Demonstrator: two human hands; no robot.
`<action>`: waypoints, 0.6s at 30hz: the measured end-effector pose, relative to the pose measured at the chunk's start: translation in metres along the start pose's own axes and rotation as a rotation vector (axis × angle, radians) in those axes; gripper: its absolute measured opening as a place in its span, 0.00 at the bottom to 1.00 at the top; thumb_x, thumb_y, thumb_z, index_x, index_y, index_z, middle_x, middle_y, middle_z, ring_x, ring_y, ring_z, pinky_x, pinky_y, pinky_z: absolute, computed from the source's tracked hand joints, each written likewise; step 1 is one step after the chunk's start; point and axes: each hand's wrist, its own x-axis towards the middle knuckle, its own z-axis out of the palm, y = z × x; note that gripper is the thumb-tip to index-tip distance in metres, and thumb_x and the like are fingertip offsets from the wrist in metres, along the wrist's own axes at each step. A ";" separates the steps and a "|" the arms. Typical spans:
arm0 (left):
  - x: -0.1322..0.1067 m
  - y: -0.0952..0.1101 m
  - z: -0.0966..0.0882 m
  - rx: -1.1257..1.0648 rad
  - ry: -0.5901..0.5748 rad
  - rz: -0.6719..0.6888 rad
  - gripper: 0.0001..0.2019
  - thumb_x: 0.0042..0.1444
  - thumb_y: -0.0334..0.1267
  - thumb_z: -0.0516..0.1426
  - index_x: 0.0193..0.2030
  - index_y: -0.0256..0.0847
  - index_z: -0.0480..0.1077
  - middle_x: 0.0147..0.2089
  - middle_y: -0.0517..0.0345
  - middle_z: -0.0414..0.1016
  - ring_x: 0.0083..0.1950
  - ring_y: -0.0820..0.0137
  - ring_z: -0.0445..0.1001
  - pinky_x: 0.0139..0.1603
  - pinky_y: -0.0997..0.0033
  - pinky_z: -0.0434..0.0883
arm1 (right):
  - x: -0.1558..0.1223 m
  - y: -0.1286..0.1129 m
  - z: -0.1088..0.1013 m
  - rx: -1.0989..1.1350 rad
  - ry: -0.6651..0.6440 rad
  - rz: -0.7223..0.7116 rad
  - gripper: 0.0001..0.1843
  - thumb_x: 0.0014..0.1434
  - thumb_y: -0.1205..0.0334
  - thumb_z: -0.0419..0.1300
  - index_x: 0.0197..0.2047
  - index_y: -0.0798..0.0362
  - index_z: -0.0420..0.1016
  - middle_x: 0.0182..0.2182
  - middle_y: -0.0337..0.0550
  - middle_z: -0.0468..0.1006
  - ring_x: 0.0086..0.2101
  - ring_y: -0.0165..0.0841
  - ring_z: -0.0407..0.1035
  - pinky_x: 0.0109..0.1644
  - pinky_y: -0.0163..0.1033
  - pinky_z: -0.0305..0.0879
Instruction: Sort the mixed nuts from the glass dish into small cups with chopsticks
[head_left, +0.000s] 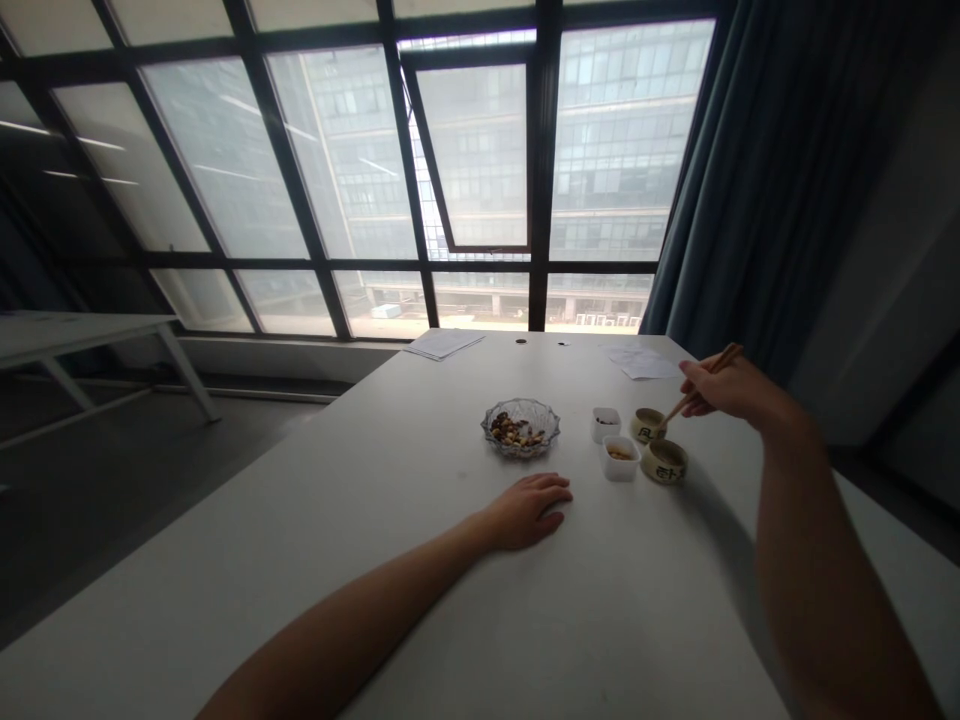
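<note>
My right hand [720, 390] hangs over the far right of the white table, gripping a pair of wooden chopsticks [675, 411]. Their tips reach down to the rim of a small cream ceramic bowl [649, 425] with dark lettering and a few dark bits inside. Just below it stands a matching bowl [664, 461]. Two small white square cups [606, 424] [620, 458] sit to their left, the nearer holding some tan pieces. My left hand [525, 512] rests flat on the table, holding nothing, just below a cut-glass dish [520, 428] of mixed nuts.
Loose papers [444, 343] and more sheets [637, 363] lie at the table's far edge, with two small dark dots between them. Tall windows and a blue curtain [705, 170] stand behind. Another white table [75, 335] stands at the left, beyond a grey floor.
</note>
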 end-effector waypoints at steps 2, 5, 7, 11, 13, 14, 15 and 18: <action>0.000 0.000 0.000 -0.001 -0.001 0.003 0.18 0.63 0.41 0.54 0.60 0.46 0.68 0.66 0.52 0.66 0.68 0.62 0.61 0.69 0.60 0.58 | -0.005 -0.009 0.005 0.053 0.057 -0.088 0.18 0.60 0.51 0.62 0.24 0.53 0.73 0.20 0.53 0.77 0.20 0.42 0.76 0.25 0.46 0.77; 0.001 -0.001 0.000 -0.002 -0.001 0.009 0.18 0.63 0.40 0.54 0.59 0.45 0.68 0.66 0.52 0.66 0.68 0.62 0.62 0.69 0.60 0.58 | -0.008 -0.018 0.026 0.130 0.049 -0.208 0.20 0.62 0.47 0.61 0.28 0.55 0.75 0.23 0.53 0.80 0.23 0.41 0.78 0.28 0.43 0.78; 0.001 -0.001 0.001 0.001 0.001 0.012 0.18 0.63 0.40 0.54 0.59 0.45 0.68 0.65 0.52 0.66 0.68 0.62 0.62 0.69 0.60 0.58 | -0.008 -0.020 0.050 0.191 -0.041 -0.233 0.21 0.61 0.46 0.62 0.30 0.57 0.76 0.26 0.54 0.81 0.25 0.41 0.79 0.29 0.41 0.79; 0.001 -0.002 0.002 0.011 0.012 0.014 0.18 0.62 0.39 0.54 0.59 0.45 0.68 0.66 0.52 0.66 0.67 0.61 0.62 0.69 0.60 0.58 | -0.007 -0.012 0.105 0.285 -0.277 -0.237 0.23 0.59 0.44 0.64 0.31 0.59 0.77 0.28 0.54 0.82 0.28 0.41 0.80 0.32 0.40 0.79; 0.001 -0.002 0.003 0.012 0.016 0.018 0.18 0.62 0.39 0.55 0.59 0.45 0.68 0.65 0.52 0.66 0.67 0.61 0.62 0.69 0.60 0.59 | -0.008 -0.006 0.126 0.265 -0.354 -0.248 0.24 0.56 0.43 0.65 0.30 0.59 0.78 0.27 0.53 0.82 0.28 0.41 0.80 0.31 0.38 0.79; 0.002 -0.002 0.004 0.012 0.018 0.021 0.18 0.62 0.39 0.55 0.59 0.45 0.68 0.65 0.52 0.66 0.67 0.61 0.62 0.69 0.60 0.59 | -0.010 -0.002 0.134 0.248 -0.386 -0.253 0.24 0.56 0.43 0.66 0.29 0.59 0.78 0.26 0.53 0.82 0.27 0.41 0.80 0.31 0.37 0.78; 0.002 -0.002 0.004 0.012 0.019 0.024 0.18 0.62 0.39 0.55 0.59 0.45 0.68 0.65 0.52 0.66 0.67 0.61 0.62 0.69 0.61 0.59 | -0.011 0.001 0.140 0.228 -0.414 -0.259 0.24 0.55 0.42 0.66 0.29 0.59 0.77 0.26 0.52 0.82 0.27 0.40 0.79 0.31 0.37 0.78; 0.003 -0.001 0.005 0.013 0.024 0.035 0.18 0.62 0.39 0.55 0.59 0.44 0.68 0.65 0.52 0.67 0.67 0.62 0.63 0.68 0.62 0.59 | -0.011 0.010 0.150 0.162 -0.463 -0.294 0.23 0.55 0.43 0.66 0.28 0.58 0.77 0.25 0.50 0.82 0.27 0.39 0.79 0.31 0.36 0.77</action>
